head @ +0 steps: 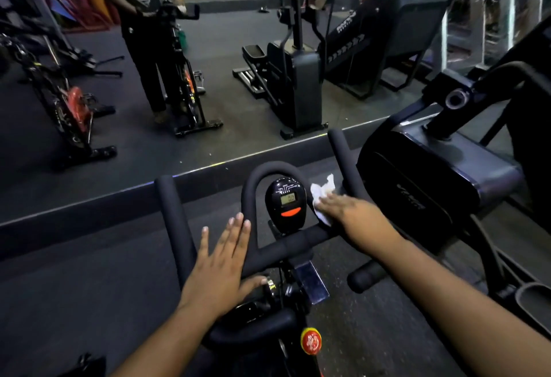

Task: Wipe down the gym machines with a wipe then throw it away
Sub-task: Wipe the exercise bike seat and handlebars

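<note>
A black spin bike stands right in front of me, its padded handlebar [176, 215] looping around a small oval console [286, 201] with a grey display and an orange button. My right hand [346, 212] lies flat with straight fingers, pressing a crumpled white wipe [321, 193] against the right side of the inner handlebar loop, beside the console. My left hand [222, 263] is spread flat, fingers straight, over the left part of the crossbar. It holds nothing.
A wall mirror [208, 78] rises just beyond the bike and reflects me, other bikes and an elliptical. A large black machine [432, 186] stands close on the right. The red-capped resistance knob [311, 341] sits low on the bike frame. Dark rubber flooring surrounds everything.
</note>
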The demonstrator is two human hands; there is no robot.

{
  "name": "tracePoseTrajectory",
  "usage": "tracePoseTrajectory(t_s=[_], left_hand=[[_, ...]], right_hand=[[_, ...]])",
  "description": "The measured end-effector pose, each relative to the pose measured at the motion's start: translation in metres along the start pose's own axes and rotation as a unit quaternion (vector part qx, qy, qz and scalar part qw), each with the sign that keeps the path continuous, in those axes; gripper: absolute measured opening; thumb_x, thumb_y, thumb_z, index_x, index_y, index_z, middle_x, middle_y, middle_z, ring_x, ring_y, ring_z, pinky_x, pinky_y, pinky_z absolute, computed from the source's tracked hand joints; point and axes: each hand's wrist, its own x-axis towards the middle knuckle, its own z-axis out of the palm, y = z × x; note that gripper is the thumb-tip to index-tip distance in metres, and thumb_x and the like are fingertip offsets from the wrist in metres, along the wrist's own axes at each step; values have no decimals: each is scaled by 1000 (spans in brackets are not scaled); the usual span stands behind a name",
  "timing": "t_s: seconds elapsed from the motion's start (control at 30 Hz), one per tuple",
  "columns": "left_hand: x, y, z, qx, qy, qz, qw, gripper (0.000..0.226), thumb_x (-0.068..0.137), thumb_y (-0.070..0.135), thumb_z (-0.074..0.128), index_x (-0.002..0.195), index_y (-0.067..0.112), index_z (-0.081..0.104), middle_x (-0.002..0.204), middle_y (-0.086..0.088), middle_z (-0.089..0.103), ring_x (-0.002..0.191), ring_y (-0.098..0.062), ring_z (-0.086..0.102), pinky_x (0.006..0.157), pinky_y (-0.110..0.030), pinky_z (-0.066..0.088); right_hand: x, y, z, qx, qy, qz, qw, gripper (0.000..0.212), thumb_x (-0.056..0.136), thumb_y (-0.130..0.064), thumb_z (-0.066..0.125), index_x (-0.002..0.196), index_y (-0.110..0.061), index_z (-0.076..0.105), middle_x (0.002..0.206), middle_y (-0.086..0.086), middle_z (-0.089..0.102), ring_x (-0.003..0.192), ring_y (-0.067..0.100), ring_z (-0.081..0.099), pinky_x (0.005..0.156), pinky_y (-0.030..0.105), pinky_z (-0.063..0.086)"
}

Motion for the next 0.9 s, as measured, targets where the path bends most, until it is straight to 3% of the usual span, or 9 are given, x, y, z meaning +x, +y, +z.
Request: tracePoseTrajectory(t_s=[0.1,0.2,0.3,0.47,0.53,0.63,0.77,0.83,0.9], left_hand=[[0,1,0,5,-6,0,1000,112,87,85,29,162,5,6,171,-10,-1,157,-25,12,120,-66,18],[-3,1,1,-2,-9,-2,1000,111,88,86,21,163,7,2,172,-8,-4,158,-24,8,121,-63,13],[-4,-1,1,-5,-8,-3,1000,109,89,87,13,163,8,1,172,-8,-3,158,-23,7,122,-63,14],[-2,-1,5,-25,-12,-3,1000,111,87,88,19,162,12,-9,171,-6,-12,158,-21,-4,124,-62,8],[-4,-2,6,-32,-11,-2,999,111,87,87,22,161,13,-13,170,-5,-15,157,-20,-8,124,-62,6],[-8,-1,4,-25,-24,-1,999,112,86,87,22,160,13,-17,169,-4,-20,157,-21,-12,124,-61,0],[-16,0,4,-43,-31,5,999,109,87,86,19,156,16,-29,166,-3,-28,154,-20,-21,123,-58,-11],[-20,0,3,-51,-32,4,998,108,88,85,20,155,17,-31,166,-3,-29,153,-20,-23,123,-58,-10],[-22,2,1,-59,-29,2,998,108,89,84,24,156,16,-28,166,-3,-27,154,-21,-23,124,-59,-8]], right_hand=[[41,11,-12,39,76,-8,996,49,96,-7,48,143,-14,56,152,7,49,142,23,43,114,37,36],[79,9,-2,121,-8,-52,991,59,91,9,49,147,-11,51,160,9,37,151,28,26,124,42,21],[71,9,10,177,-37,-51,982,72,80,16,46,147,-10,51,162,5,32,151,23,25,123,45,26],[9,4,17,121,-52,-27,991,60,89,11,54,140,-19,59,160,-1,35,150,21,30,120,44,32],[-14,-13,24,80,-64,6,995,54,91,7,50,141,-13,58,158,7,39,150,26,31,118,49,31],[-40,-43,30,126,-62,89,986,57,92,5,49,145,-14,54,155,7,45,147,27,37,118,38,33],[-39,-51,11,198,77,243,947,38,95,-10,53,130,-13,67,134,8,66,127,20,57,101,16,36],[-30,-52,11,172,90,326,925,38,92,0,51,124,-11,67,126,14,67,117,33,59,91,26,39],[-22,-70,22,180,75,372,908,28,97,-4,48,118,-9,66,120,17,66,111,39,59,83,32,38]])
